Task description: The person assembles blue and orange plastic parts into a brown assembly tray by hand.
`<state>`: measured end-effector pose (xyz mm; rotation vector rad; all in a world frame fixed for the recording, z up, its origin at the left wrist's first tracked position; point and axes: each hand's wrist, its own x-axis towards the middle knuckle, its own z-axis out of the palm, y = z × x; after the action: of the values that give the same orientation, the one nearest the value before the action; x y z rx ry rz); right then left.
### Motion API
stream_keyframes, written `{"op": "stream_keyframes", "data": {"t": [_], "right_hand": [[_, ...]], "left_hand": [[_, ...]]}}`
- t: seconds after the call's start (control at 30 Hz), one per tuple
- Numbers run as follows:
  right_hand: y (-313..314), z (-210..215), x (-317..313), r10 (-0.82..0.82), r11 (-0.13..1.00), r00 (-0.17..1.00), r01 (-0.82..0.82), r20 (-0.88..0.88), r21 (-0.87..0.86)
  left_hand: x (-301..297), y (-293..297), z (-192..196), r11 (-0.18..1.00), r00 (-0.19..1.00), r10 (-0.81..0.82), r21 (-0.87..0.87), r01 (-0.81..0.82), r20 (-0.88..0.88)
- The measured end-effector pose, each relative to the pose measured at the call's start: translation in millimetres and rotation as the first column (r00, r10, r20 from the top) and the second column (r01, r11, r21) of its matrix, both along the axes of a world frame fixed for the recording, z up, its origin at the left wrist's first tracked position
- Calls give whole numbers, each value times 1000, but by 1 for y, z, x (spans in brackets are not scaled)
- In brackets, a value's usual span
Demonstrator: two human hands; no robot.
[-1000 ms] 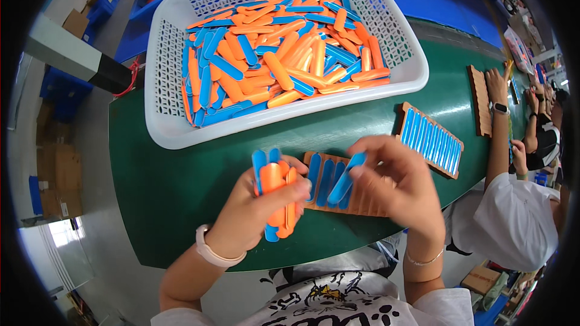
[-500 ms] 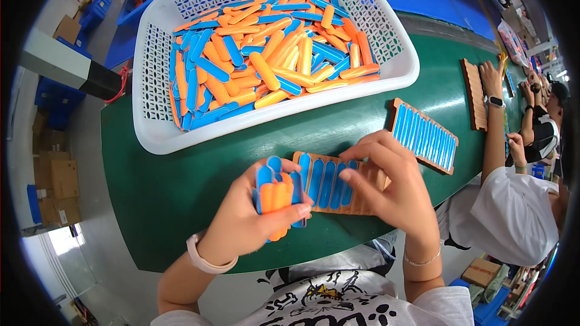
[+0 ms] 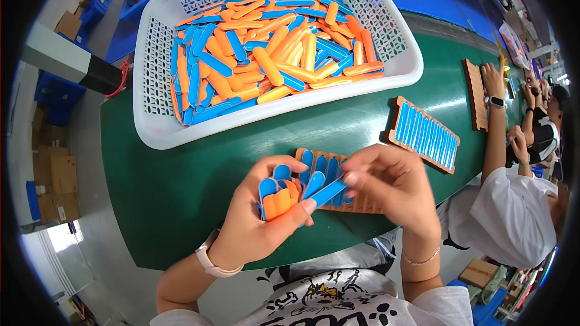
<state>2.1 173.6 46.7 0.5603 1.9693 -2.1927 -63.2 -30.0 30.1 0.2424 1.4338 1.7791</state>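
My left hand (image 3: 251, 220) is closed round a bunch of flat, round-ended strips (image 3: 276, 203), orange on one face and blue on the other. Thumb and fingertips of my right hand (image 3: 396, 187) pinch the end of one blue strip (image 3: 329, 192), whose other end lies by my left thumb. Behind and below both hands is a brown grooved tray (image 3: 364, 206), with several strips lying blue side up in its left grooves. Grooves toward its right end show bare brown; my right hand covers part of that tray.
A large white perforated basket (image 3: 278, 115), heaped with orange and blue strips, stands at the back of the green table (image 3: 175, 187). To the right lies another brown tray (image 3: 423, 157) filled with blue strips. Farther right, a co-worker's arm (image 3: 495, 121) reaches beside a brown grooved tray (image 3: 475, 96).
My right hand has moved off the tray toward my left hand and now pinches a blue strip there. The bunch in my left hand has tilted and spread.
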Motion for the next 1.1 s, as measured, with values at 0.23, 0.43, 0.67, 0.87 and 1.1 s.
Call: {"op": "stream_keyframes", "data": {"t": [0.23, 0.43, 0.67, 0.87, 1.1], "right_hand": [[51, 6, 3, 138, 791, 982, -186, 126, 583], [44, -17, -2, 333, 684, 940, -189, -72, 704], [3, -4, 4, 258, 927, 948, -188, -188, 326], [7, -7, 8, -27, 996, 1000, 26, 6, 91], [51, 0, 17, 184, 653, 959, -284, 217, 701]], "left_hand": [[-8, 2, 2, 993, 994, 109, -52, -109, 3], [-6, 2, -1, 997, 999, 46, -54, -46, -4], [2, 6, 3, 997, 996, -79, -18, 80, 46], [-2, 5, -2, 998, 987, -4, -58, 14, 161], [-11, 1, -7, 975, 806, 113, 92, -203, 581]]}}
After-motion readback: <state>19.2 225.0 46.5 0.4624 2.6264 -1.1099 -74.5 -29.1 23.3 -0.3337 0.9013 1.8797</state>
